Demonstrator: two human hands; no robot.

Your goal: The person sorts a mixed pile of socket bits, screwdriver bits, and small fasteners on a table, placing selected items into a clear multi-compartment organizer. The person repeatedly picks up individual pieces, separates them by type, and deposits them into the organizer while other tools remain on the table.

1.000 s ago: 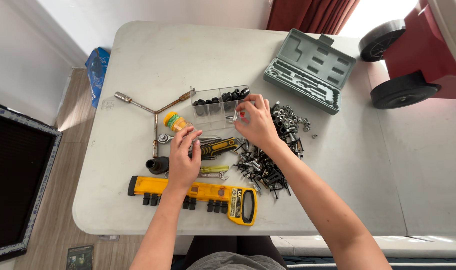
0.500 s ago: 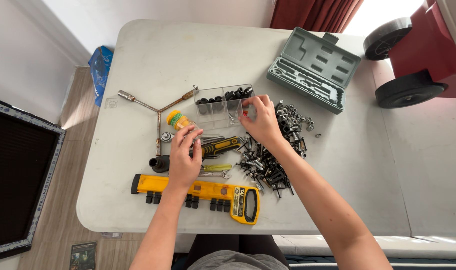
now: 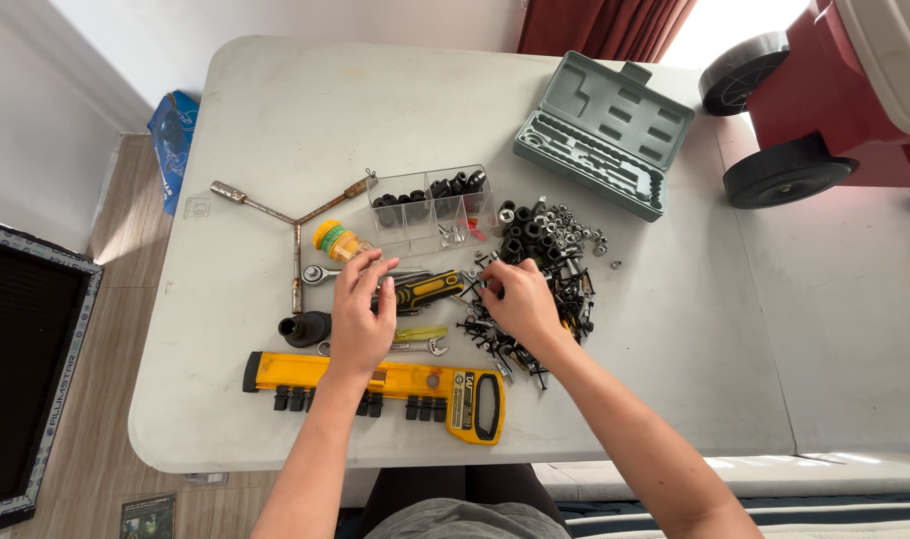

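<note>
Left hand: the left hand lies palm down near the middle of the white plastic table, fingers loosely spread and released, holding nothing; the fingertips touch the black-and-yellow handled tool.
Right hand: the right hand rests on the left part of the heap of small dark screws and bits; the fingers are curled down into the heap, but I cannot tell whether they pinch a piece.
Clear box: the clear plastic divided box stands just beyond both hands; black sockets fill its far compartments, and a few small metal pieces and a red one lie in a near right compartment.
Nuts: a pile of silvery nuts and dark sockets lies just right of the box, at the far end of the heap.
Near left things: a small yellow-capped bottle, a chrome ratchet handle, a black round socket and a small yellow-green screwdriver.
Near edge: a long yellow saw holder with black clips lies under the left wrist.
Far left: a rusty three-way metal wrench.
Far right: an open grey-green moulded tool case, well apart from the hands.
</note>
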